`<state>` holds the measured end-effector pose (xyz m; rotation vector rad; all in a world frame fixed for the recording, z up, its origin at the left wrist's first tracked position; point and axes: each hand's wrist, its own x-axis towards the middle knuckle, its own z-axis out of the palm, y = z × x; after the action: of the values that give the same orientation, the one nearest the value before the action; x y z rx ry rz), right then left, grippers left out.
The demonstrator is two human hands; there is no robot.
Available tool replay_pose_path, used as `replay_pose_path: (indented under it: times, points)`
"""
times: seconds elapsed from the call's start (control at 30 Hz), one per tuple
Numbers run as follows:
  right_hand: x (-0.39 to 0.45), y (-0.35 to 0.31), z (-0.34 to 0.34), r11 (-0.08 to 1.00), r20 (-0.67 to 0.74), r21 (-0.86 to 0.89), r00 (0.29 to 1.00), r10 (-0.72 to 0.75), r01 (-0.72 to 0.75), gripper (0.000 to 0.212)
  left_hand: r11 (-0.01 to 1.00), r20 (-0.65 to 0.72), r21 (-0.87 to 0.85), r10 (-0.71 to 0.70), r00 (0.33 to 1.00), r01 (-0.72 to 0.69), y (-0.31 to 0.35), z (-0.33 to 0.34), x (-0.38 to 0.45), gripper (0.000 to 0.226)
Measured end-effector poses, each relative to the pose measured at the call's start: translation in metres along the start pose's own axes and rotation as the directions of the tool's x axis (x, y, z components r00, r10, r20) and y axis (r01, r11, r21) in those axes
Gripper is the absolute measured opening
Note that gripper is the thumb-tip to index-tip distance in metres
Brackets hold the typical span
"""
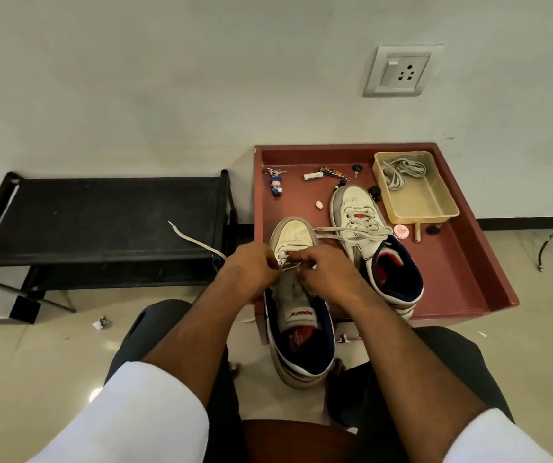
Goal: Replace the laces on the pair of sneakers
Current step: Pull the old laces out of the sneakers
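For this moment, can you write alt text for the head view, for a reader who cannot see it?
Both hands, left hand and right hand, pinch a white lace at the lower eyelets of the near sneaker. The second sneaker, still laced, sits in a red-brown tray beside a plastic tub holding another lace.

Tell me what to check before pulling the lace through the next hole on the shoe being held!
1. Both hands on the lace: left hand and right hand pinch it at the near sneaker. Ok.
2. Loose lace end free, trailing over the black rack: ok.
3. Which hole comes next: fingers hide it. Cannot tell.
4. Near sneaker steady: cannot tell.
5. Other sneaker laced: ok, though old or new lace, cannot tell.
6. Spare lace in the plastic tub: ok.
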<state>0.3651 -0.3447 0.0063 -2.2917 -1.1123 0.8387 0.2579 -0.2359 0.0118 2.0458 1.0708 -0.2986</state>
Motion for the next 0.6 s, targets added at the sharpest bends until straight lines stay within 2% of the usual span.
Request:
replay_pose_path:
  times: [0.03,0.1,0.2,0.27,0.33,0.4,0.53,0.6]
  points:
    - [0.003,-0.003,0.004,0.998,0.006,-0.056,1.0,0.003,-0.002,0.039,1.0,-0.011,-0.007,-0.002,1.0,0.002,-0.001,0.001,0.001,0.022]
    - [0.007,-0.005,0.012,0.998,-0.005,-0.047,0.999,0.037,-0.037,0.034,1.0,-0.043,-0.024,-0.002,0.999,0.001,-0.002,0.002,0.0,0.024]
    - [0.01,-0.001,0.023,0.979,0.023,0.144,0.99,0.14,-0.142,0.033,0.996,-0.086,-0.083,-0.026,0.996,0.018,-0.012,0.007,-0.001,0.026]
    - [0.011,0.0,0.028,0.978,0.024,0.172,0.993,0.119,-0.121,0.033,0.991,-0.113,-0.134,-0.034,0.993,0.018,-0.015,0.01,-0.003,0.028]
    - [0.011,-0.003,0.031,0.992,-0.014,0.103,0.997,0.076,-0.075,0.019,0.988,-0.119,-0.155,-0.031,0.992,0.012,-0.016,0.012,0.0,0.03]
    - [0.011,-0.002,0.027,0.992,-0.067,0.111,0.995,0.071,-0.064,0.006,0.986,-0.114,-0.165,-0.045,0.992,0.026,-0.017,0.01,0.001,0.029]
    - [0.008,0.02,-0.003,0.878,-0.243,0.464,0.936,0.254,-0.118,0.011,0.982,-0.109,-0.175,-0.085,0.99,0.065,-0.023,0.005,0.003,0.024]
    - [0.003,0.024,-0.007,0.891,-0.28,0.446,0.931,0.234,-0.089,0.01,0.984,-0.098,-0.166,-0.076,0.992,0.059,-0.023,0.004,0.004,0.025]
